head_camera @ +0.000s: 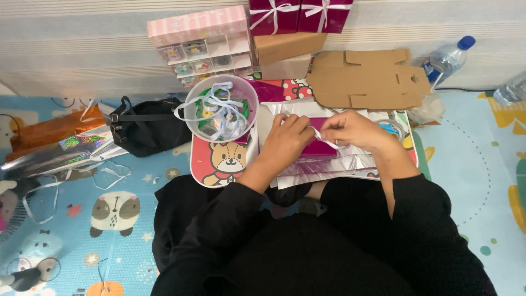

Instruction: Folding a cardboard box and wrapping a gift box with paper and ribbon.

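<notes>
- I see both hands on a magenta box (318,147): left hand (289,137) pressing it, right hand (353,130) pinching white ribbon (323,137).
- Silver wrapping sheet (350,161) lies beneath.
- Clear bowl (221,107) of ribbon sits just left; flat cardboard blank (367,79) behind.

Both arms reach forward in black sleeves, forearms bare from the cuffs. Left hand (289,138) lies knuckles up, fingers curled down. Right hand (350,130) sits just beside it, fingertips pinched together, the two hands nearly touching.
</notes>
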